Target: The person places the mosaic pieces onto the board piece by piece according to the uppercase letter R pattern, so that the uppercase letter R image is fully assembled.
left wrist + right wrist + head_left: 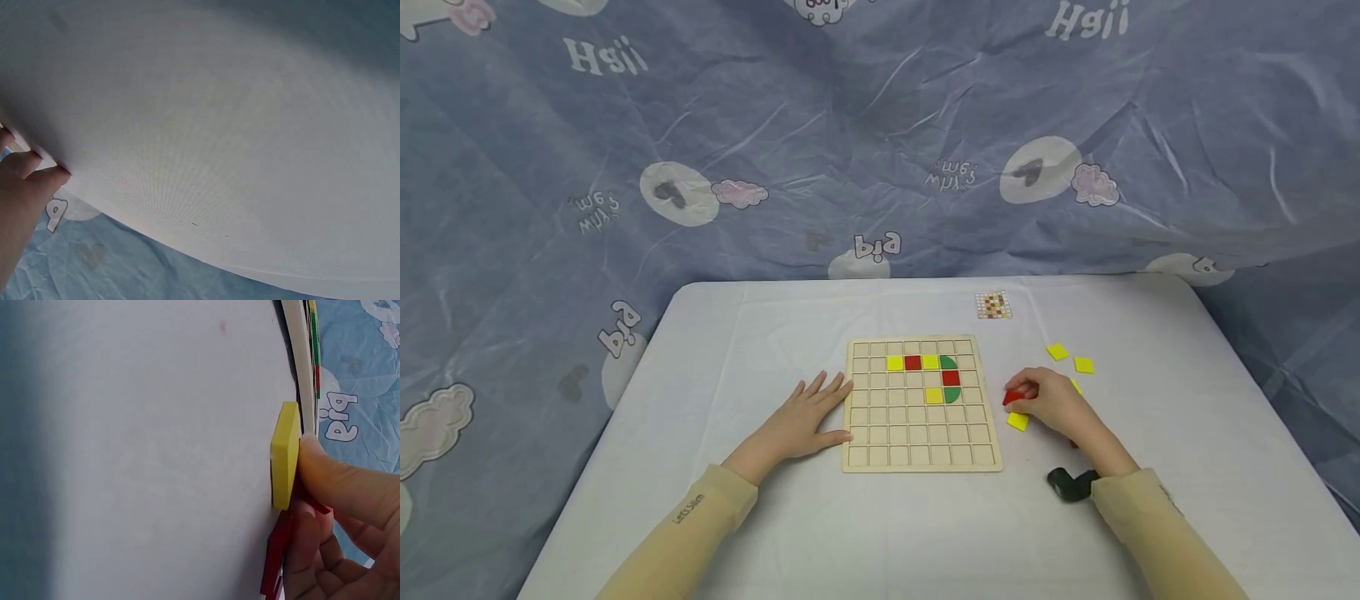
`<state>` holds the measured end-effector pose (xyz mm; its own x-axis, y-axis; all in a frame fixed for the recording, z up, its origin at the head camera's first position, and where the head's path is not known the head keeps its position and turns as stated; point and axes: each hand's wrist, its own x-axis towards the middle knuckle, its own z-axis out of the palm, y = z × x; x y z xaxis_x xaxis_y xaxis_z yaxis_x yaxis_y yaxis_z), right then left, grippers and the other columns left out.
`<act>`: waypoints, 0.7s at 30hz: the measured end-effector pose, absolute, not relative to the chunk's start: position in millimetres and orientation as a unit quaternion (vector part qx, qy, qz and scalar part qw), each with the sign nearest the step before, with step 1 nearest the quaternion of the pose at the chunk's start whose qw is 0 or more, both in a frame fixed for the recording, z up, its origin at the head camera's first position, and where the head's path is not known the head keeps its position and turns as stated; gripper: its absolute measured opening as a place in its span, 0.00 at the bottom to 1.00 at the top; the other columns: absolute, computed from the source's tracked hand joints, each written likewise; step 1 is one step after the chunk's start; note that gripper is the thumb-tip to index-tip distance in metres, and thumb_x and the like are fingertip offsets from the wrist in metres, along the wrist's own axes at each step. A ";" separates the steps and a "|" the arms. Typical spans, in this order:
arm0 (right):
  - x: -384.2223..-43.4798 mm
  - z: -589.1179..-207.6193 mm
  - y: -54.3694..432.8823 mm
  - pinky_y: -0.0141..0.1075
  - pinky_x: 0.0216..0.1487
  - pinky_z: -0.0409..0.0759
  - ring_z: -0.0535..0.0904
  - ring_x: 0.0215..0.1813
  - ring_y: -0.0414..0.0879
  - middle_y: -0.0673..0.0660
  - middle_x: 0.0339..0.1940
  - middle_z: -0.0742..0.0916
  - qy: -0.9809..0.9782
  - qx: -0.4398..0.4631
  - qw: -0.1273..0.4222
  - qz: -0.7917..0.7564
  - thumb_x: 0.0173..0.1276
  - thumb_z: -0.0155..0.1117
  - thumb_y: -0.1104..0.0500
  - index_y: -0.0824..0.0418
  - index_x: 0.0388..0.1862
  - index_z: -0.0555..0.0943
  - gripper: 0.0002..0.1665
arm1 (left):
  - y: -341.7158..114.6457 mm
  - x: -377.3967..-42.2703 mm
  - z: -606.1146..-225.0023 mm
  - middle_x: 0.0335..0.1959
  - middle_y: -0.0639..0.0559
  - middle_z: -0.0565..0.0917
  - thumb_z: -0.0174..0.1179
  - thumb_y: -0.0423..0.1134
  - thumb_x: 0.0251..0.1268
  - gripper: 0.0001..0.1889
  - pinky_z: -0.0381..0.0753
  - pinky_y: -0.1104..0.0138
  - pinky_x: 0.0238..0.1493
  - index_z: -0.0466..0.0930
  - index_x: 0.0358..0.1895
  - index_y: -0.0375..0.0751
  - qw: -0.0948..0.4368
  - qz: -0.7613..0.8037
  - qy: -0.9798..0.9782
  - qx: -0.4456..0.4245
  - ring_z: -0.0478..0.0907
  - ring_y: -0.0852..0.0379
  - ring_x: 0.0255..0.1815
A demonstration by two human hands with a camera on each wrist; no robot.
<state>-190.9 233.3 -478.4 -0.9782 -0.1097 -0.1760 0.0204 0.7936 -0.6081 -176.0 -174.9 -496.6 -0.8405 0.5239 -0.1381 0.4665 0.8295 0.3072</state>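
Note:
A pale wooden grid board (pixel 898 436) lies on the white table. Set in its upper cells are yellow squares, red squares and two green quarter-round tiles (pixel 952 394). My left hand (pixel 797 423) lies flat with fingers spread, fingertips and thumb right at the board's left edge. To the right of the board, my right hand (pixel 1054 403) pinches a red tile (pixel 1013 397) between thumb and fingers. Just below these fingertips is a yellow tile (pixel 1018 421), which the right wrist view shows beside the thumb. Another red tile (pixel 275 553) shows under the curled fingers there.
Loose yellow tiles (pixel 1084 365) lie beyond my right hand. A small card with a coloured grid pattern (pixel 993 305) lies behind the board. Beside my right cuff is a dark curved object (pixel 1072 484). Blue printed cloth (pixel 880 150) hangs behind the table.

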 end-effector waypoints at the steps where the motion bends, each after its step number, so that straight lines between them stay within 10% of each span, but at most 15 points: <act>1: -191.0 -478.4 232.8 0.32 0.35 0.74 0.74 0.35 0.47 0.55 0.32 0.83 0.941 -0.023 0.101 -0.322 0.59 0.75 0.60 0.62 0.43 0.84 0.14 | -174.9 -176.1 -496.8 0.80 0.48 0.53 0.56 0.66 0.65 0.45 0.46 0.40 0.77 0.52 0.79 0.50 0.109 0.131 0.950 0.261 0.44 0.40 0.81; 21: -201.9 -460.7 154.8 0.34 0.36 0.80 0.81 0.35 0.48 0.55 0.35 0.88 0.888 -0.056 0.102 -0.445 0.63 0.72 0.59 0.59 0.43 0.86 0.11 | -173.0 -176.5 -496.5 0.80 0.49 0.52 0.56 0.66 0.65 0.45 0.45 0.41 0.78 0.51 0.79 0.51 0.117 0.125 0.952 0.253 0.43 0.41 0.82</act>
